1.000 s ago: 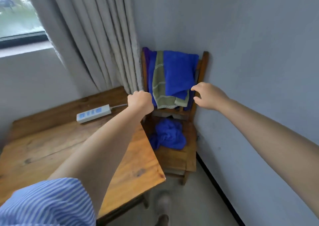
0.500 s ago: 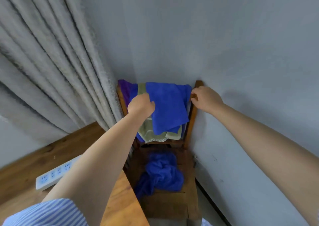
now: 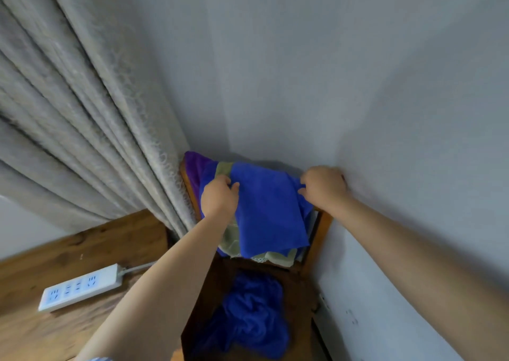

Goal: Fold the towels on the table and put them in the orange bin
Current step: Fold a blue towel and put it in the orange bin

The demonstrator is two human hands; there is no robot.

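A blue towel (image 3: 268, 209) hangs over the back of a wooden chair (image 3: 316, 236) in the room's corner. My left hand (image 3: 219, 198) pinches its upper left edge and my right hand (image 3: 323, 185) grips its upper right corner. Under it hang a green towel (image 3: 230, 243) and a purple towel (image 3: 192, 166). A crumpled blue towel (image 3: 248, 314) lies on the chair seat. The orange bin is out of sight.
A wooden table (image 3: 68, 264) at the lower left carries a white power strip (image 3: 80, 287). Grey curtains (image 3: 82, 126) hang left of the chair. Grey walls close the corner behind and to the right.
Both hands reached up to the chair back and closed on the top of the blue towel. The view moved closer and tilted up toward the corner.
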